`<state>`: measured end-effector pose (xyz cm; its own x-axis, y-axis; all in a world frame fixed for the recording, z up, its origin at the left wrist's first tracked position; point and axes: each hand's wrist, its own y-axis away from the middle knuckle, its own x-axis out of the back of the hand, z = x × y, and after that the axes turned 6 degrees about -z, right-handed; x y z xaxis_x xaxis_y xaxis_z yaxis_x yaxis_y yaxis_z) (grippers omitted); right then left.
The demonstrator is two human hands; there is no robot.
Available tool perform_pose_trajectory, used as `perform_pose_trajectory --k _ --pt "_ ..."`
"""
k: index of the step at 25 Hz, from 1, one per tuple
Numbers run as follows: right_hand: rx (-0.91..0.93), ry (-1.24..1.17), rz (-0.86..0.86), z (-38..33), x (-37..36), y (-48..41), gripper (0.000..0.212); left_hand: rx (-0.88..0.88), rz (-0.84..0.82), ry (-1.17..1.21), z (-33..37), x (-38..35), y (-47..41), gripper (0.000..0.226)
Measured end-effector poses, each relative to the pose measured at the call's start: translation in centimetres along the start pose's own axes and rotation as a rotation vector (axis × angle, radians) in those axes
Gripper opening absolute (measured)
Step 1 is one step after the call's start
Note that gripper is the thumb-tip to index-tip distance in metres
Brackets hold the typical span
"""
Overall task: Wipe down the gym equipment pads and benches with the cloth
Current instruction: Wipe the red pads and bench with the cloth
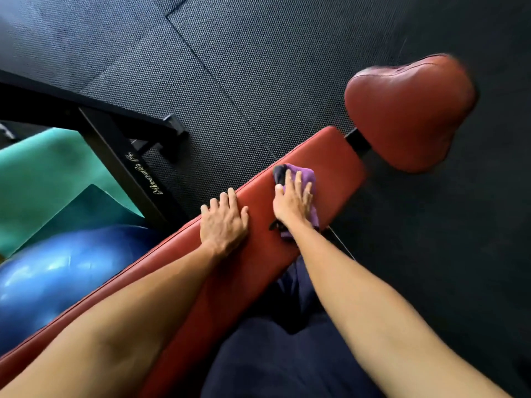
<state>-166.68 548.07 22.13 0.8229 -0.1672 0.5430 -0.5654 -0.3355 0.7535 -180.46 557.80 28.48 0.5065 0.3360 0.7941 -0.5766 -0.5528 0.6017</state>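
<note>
A long red padded bench (324, 156) runs diagonally from the lower left to the upper right. Beyond its far end sits a separate red seat pad (408, 110), joined by a black bar. My right hand (293, 201) presses flat on a purple cloth (304, 175) lying on the bench near its far end, fingers spread and straight. My left hand (222, 222) rests flat on the bench's left edge beside it, fingers straight and slightly over the edge.
Black rubber floor tiles (258, 53) surround the bench. To the left stand a black metal frame (123, 156), a teal mat (48, 173) and a blue exercise ball (57, 277). My dark-clothed legs (273, 354) are at the bottom, beside the bench.
</note>
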Motion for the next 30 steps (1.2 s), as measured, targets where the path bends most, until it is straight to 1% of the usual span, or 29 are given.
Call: perform_pose_trajectory --k 2,4,5,6,7,10,12,14,15,17,19,20,21,24,26,28,30 --pt "0.151 0.055 0.025 -0.8 -1.8 2.6 0.061 -0.011 -0.029 0.004 0.1 0.0 -0.2 0.077" --pt "0.331 0.133 0.052 1.1 -2.8 5.9 0.065 -0.010 -0.047 -0.001 0.2 0.1 -0.3 0.076" --pt "0.384 0.157 0.051 2.5 -2.8 7.0 0.067 -0.012 -0.048 0.005 0.3 0.2 -0.4 0.074" --pt "0.384 0.175 0.040 4.2 -2.7 7.7 0.068 -0.014 -0.049 0.015 0.4 0.3 -0.6 0.070" --pt "0.328 0.174 0.028 5.8 -2.4 8.0 0.068 -0.018 -0.057 0.023 0.5 0.4 -0.8 0.067" --pt "0.058 0.108 0.061 9.1 -1.2 5.8 0.063 -0.034 -0.076 0.006 1.0 0.7 -1.3 0.064" --pt "-0.088 0.006 0.044 7.8 0.2 2.6 0.061 -0.049 -0.075 0.009 1.3 0.7 -1.8 0.063" --pt "-0.196 -0.082 0.026 4.7 0.9 0.6 0.061 -0.053 -0.063 -0.001 1.4 0.4 -2.0 0.062" --pt "-0.189 -0.078 0.028 3.3 0.6 0.4 0.061 -0.053 -0.056 0.001 1.3 0.4 -2.1 0.062" --pt "-0.022 -0.019 0.049 2.0 -0.7 2.1 0.065 -0.062 -0.051 0.018 1.4 0.4 -2.4 0.063" --pt "0.173 0.077 0.054 2.9 -2.2 5.7 0.069 -0.069 -0.058 0.025 1.8 0.5 -2.9 0.067" --pt "0.222 0.100 0.055 4.0 -2.5 7.2 0.070 -0.072 -0.057 0.045 2.2 0.6 -3.2 0.071" --pt "0.229 0.099 0.055 5.3 -2.6 8.0 0.070 -0.074 -0.059 0.065 2.7 0.8 -3.6 0.073" --pt "0.088 0.038 0.031 8.8 -1.5 7.5 0.070 -0.077 -0.088 0.078 4.0 0.8 -5.1 0.066" --pt "0.008 0.062 0.017 10.1 -0.2 4.9 0.069 -0.078 -0.099 0.079 5.1 0.5 -6.1 0.069" --pt "-0.108 0.003 -0.006 9.3 1.4 2.2 0.068 -0.071 -0.099 0.079 5.8 0.6 -6.8 0.073" --pt "-0.212 -0.074 -0.027 6.9 2.0 0.6 0.066 -0.074 -0.091 0.067 6.2 0.4 -7.4 0.074"
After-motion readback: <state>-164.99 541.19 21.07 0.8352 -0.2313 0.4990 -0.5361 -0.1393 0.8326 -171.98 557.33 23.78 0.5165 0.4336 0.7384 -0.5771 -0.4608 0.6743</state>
